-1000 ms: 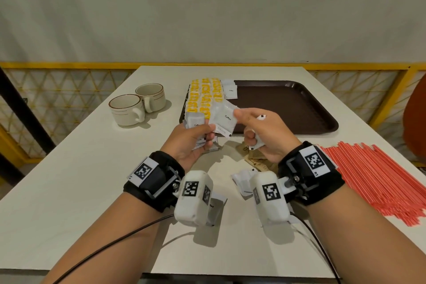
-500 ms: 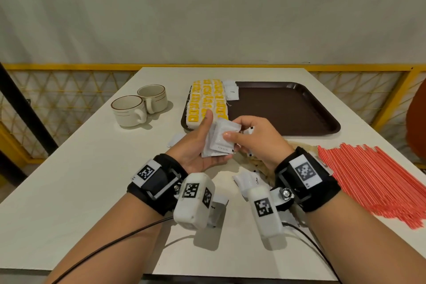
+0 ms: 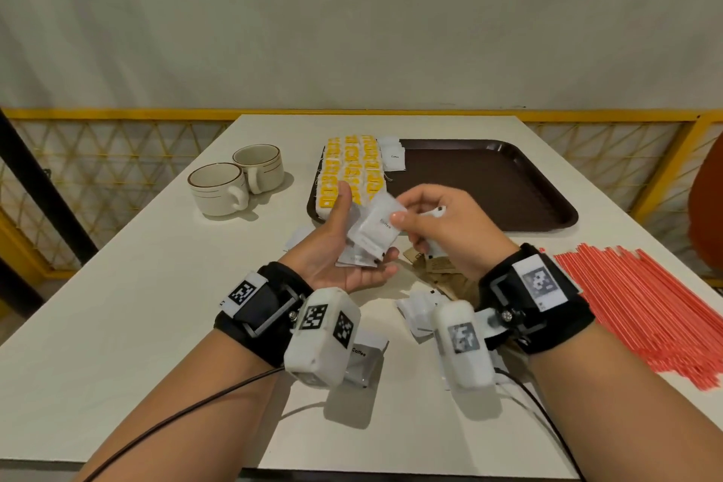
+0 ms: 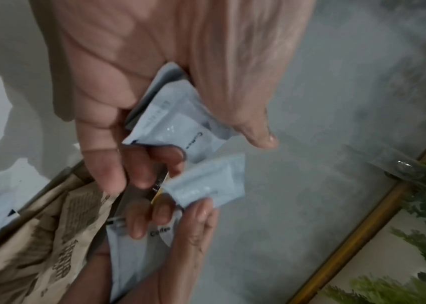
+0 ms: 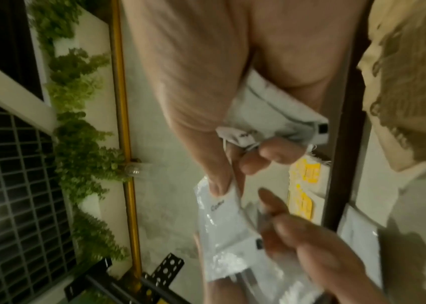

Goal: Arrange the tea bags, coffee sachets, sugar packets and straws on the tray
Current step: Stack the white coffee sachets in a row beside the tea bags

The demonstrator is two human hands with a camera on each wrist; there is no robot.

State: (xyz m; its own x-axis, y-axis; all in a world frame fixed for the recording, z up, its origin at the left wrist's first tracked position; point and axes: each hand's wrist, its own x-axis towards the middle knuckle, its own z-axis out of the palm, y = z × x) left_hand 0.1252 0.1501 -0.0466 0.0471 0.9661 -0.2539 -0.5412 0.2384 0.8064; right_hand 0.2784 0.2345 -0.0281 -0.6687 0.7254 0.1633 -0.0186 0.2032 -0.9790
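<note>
A small stack of white coffee sachets [image 3: 362, 252] lies tilted in the palm of the left hand [image 3: 332, 258]. The right hand [image 3: 450, 231] pinches the top sachet [image 3: 377, 227], printed "Coffee", at its upper corner. Just beyond the grip, yellow-tagged tea bags [image 3: 348, 168] lie in rows on the left end of the dark brown tray [image 3: 489, 184]. Brown sugar packets [image 3: 442, 270] lie flat just beneath the grip. Red straws [image 3: 645, 309] are spread well to its right.

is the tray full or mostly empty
Mostly empty: the tray holds tea bags at its left end and a few coffee sachets beside them; the rest is bare.
</note>
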